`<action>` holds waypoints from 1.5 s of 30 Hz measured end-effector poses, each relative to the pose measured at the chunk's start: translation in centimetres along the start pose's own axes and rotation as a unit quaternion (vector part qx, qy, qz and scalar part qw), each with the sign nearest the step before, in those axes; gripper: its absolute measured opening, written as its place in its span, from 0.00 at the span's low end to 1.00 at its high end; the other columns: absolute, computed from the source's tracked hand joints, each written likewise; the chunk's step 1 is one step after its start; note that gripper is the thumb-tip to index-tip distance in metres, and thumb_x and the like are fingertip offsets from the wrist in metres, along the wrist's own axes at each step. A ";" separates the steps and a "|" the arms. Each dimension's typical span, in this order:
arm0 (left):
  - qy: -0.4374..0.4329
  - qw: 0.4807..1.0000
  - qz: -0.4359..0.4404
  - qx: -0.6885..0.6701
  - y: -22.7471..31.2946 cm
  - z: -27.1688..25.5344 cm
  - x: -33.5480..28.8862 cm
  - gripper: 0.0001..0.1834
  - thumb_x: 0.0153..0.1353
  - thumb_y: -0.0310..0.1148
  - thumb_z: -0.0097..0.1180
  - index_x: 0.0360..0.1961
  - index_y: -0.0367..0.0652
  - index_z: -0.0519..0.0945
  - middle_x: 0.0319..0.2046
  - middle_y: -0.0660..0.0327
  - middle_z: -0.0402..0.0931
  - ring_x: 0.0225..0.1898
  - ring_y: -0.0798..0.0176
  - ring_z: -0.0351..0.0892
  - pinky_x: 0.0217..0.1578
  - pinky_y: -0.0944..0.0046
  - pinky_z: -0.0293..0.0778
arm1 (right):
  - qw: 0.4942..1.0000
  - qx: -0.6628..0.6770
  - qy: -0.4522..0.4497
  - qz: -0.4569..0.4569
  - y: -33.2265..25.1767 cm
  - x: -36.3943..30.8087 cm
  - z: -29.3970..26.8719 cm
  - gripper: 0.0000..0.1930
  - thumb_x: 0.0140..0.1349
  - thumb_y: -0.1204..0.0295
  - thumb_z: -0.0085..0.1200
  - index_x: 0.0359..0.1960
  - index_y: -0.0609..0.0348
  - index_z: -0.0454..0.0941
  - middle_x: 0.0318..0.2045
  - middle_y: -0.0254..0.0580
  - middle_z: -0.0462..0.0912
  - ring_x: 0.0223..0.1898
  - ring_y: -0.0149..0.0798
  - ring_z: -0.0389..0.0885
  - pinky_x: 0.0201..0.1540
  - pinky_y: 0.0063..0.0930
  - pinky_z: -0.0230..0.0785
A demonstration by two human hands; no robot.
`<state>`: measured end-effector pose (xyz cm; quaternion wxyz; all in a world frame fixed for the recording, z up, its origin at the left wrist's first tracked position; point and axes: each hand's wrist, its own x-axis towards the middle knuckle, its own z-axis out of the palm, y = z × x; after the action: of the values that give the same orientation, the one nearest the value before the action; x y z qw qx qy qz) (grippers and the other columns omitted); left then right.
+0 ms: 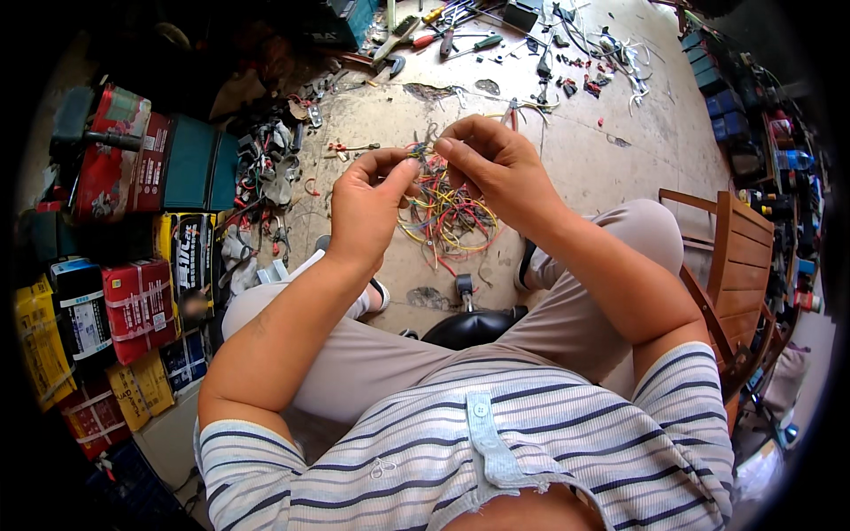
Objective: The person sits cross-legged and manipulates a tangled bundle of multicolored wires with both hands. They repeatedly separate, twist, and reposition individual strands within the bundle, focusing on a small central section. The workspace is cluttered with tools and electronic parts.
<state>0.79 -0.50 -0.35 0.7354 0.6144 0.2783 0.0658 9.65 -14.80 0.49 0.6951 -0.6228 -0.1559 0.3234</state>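
Both hands are raised in front of me over a tangled heap of thin coloured wires (452,212) on the floor. My left hand (365,199) is closed in a pinch, thumb against the forefinger. Facing it, a small gap away, my right hand (496,168) is pinched too, with its other fingers curled. Bits of blue, green and yellow wire show between the fingertips, but I cannot tell whether they are held or lie in the heap behind. Beyond my right hand lies a pair of pliers (512,111), partly hidden.
Screwdrivers (478,46), a brush (397,37) and scattered cable scraps (593,75) lie at the far side. Stacked battery boxes (137,305) line the left. A wooden chair (742,257) stands right, before crowded shelves. A black seat (474,327) shows between my legs.
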 end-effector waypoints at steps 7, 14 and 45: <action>-0.013 0.986 -0.092 -0.139 -0.2 -0.2 0.1 0.06 0.60 0.27 0.53 0.40 0.42 0.75 0.31 0.64 0.78 0.27 0.72 0.75 0.26 0.75 0.67 | 0.992 0.028 -0.061 0.103 1.4 -0.4 0.7 0.09 0.63 0.66 0.54 0.35 0.59 0.75 0.21 0.28 0.73 0.21 0.19 0.66 0.22 0.15 0.55; -0.050 0.963 -0.126 -0.232 -0.5 -0.6 0.2 0.05 0.62 0.27 0.51 0.40 0.43 0.74 0.32 0.63 0.78 0.26 0.72 0.74 0.25 0.75 0.68 | 0.996 0.014 -0.054 0.067 2.5 -0.3 1.0 0.09 0.63 0.66 0.52 0.33 0.60 0.73 0.23 0.27 0.73 0.25 0.19 0.66 0.26 0.16 0.58; 0.000 0.999 -0.006 -0.049 -0.2 -0.2 0.0 0.09 0.54 0.24 0.61 0.35 0.38 0.74 0.30 0.64 0.76 0.30 0.76 0.73 0.32 0.77 0.69 | 0.984 -0.176 0.036 -0.012 0.9 -0.4 0.6 0.12 0.55 0.68 0.58 0.31 0.68 0.79 0.25 0.41 0.81 0.27 0.28 0.76 0.31 0.23 0.68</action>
<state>0.59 -0.39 -0.56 0.7649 0.5758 0.2786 0.0754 8.77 -14.54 -0.21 0.5838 -0.7445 -0.1928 0.2602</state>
